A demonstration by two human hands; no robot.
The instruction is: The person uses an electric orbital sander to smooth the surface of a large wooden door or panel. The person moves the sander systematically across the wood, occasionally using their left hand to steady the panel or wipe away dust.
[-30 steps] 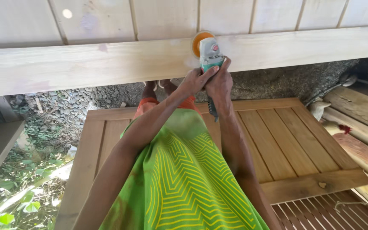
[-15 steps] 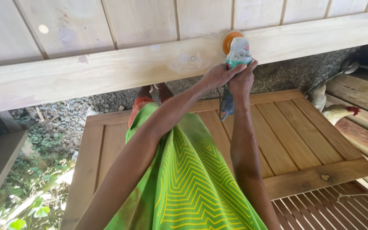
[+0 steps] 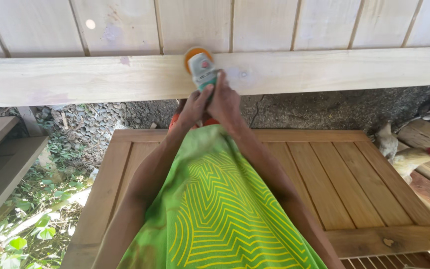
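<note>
My sander points away from me, long axis running straight out, disc flat on the pale beam. My left hand and right hand, arms outstretched, wrap fingers tight around its handle.

Pale plank wall above the hands, daylight on it. Slatted wooden panel lies below them; gravel ground and green leaves off to their left.
</note>
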